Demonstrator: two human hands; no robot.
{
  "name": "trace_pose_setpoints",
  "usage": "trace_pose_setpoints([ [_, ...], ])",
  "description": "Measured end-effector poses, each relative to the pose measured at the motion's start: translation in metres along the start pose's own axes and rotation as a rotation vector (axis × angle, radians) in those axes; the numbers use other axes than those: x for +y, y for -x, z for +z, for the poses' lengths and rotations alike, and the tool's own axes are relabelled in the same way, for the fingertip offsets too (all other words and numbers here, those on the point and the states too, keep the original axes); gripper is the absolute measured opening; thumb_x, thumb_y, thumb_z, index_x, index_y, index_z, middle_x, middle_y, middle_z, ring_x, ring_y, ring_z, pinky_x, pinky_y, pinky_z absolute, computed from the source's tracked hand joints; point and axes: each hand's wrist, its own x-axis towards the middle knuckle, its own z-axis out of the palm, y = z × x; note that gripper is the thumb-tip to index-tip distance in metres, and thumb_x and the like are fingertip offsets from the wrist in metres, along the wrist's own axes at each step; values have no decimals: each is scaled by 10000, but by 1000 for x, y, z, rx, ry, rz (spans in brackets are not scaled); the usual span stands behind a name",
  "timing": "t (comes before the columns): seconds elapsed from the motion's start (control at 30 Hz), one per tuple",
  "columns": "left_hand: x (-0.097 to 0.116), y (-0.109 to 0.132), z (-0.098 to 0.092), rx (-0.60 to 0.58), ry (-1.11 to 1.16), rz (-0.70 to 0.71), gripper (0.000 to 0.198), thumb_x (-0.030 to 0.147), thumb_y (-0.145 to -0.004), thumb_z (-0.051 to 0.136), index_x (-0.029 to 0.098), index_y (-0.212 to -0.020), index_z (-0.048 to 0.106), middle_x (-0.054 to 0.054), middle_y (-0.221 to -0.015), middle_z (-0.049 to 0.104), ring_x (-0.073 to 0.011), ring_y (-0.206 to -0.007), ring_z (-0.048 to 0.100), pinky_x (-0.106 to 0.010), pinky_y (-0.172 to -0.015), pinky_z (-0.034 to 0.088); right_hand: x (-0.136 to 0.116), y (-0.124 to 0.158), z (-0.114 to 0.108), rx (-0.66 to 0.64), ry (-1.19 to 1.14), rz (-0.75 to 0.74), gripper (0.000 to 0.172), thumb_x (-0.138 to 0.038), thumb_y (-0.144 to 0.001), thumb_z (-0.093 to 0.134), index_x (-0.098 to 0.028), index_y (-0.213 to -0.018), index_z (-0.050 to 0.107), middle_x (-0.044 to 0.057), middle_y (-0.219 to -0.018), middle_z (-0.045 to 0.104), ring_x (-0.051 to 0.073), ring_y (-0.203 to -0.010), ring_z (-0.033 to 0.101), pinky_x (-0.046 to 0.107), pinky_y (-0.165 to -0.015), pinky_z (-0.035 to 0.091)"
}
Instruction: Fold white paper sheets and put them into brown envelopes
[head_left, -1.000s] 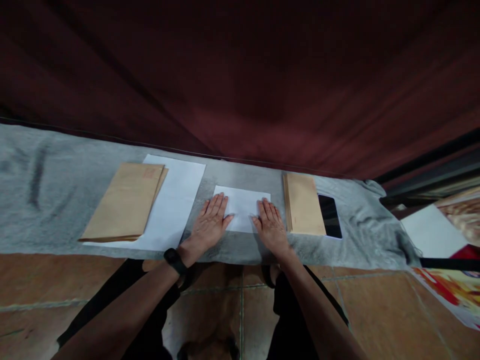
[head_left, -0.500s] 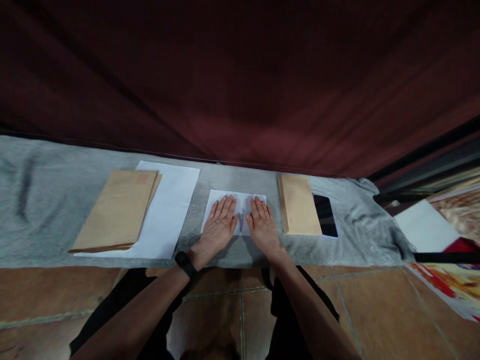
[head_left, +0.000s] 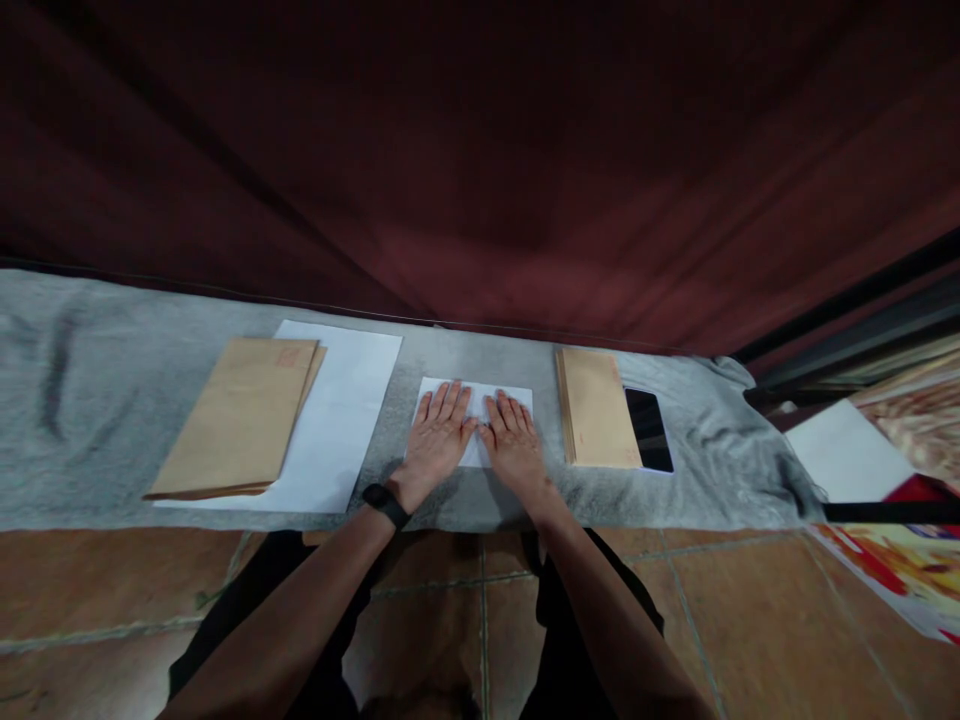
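Note:
A small white sheet of paper (head_left: 476,400), which looks folded, lies flat on the grey cloth in front of me. My left hand (head_left: 439,432) rests palm down on its left part, fingers stretched forward. On the right part my right hand (head_left: 514,440) lies flat too, fingers slightly spread. The two thumbs point inward and nearly meet over the paper's lower middle. Neither hand grips anything. Much of the paper is hidden beneath the palms. A dark band (head_left: 386,506) circles my left wrist.
To the left, a stack of large brown envelopes (head_left: 236,415) overlaps white paper sheets (head_left: 352,400). At right, smaller brown envelopes (head_left: 600,410) lie beside a dark phone (head_left: 649,430). Grey cloth (head_left: 712,440) covers the narrow surface. A dark red curtain (head_left: 480,200) hangs behind it.
My right hand has shifted slightly left and my thumbs are closer together. Both hands remain flat on the paper.

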Motion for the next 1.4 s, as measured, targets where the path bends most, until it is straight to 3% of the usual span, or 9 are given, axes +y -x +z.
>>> trace_pose_setpoints([
  [0.5, -23, 6, -2, 5, -27, -99, 679, 469, -1063, 270, 72, -1608, 347, -191, -1653, 379, -297, -1570, 308, -520, -1280, 247, 25, 2, 4, 82, 60, 51, 577, -412, -1093, 377, -121, -1590, 414, 177, -1658, 379, 305, -1542, 360, 527, -1240, 316],
  [0.9, -31, 8, -7, 53, -40, -168, 658, 392, -1058, 239, 18, -1577, 390, -212, -1638, 392, -336, -1554, 336, -560, -1274, 240, 29, 8, 5, 134, 60, 90, 596, -385, -1095, 332, -58, -1590, 384, 213, -1631, 417, 324, -1520, 387, 535, -1226, 334],
  [1.03, -22, 10, -12, 91, -32, -150, 646, 378, -1059, 261, 33, -1596, 358, -204, -1653, 372, -330, -1574, 289, -563, -1282, 230, 24, 9, 0, 132, 52, 106, 595, -359, -1097, 314, -34, -1592, 370, 217, -1650, 379, 325, -1540, 351, 531, -1237, 319],
  [1.23, 11, 25, -11, -11, 20, 86, 569, 327, -1069, 305, 115, -1587, 412, -116, -1673, 374, -281, -1587, 265, -510, -1306, 217, 3, 10, -4, 24, 9, -12, 561, -340, -1100, 316, -124, -1617, 357, 131, -1687, 339, 265, -1583, 270, 490, -1273, 270],
  [1.4, 16, 31, -8, -48, 10, 76, 551, 335, -1064, 349, 173, -1585, 430, -80, -1667, 394, -272, -1576, 295, -508, -1305, 211, 0, 12, -4, -7, 5, -20, 560, -347, -1099, 367, -144, -1620, 356, 122, -1695, 323, 261, -1579, 283, 472, -1282, 247],
])
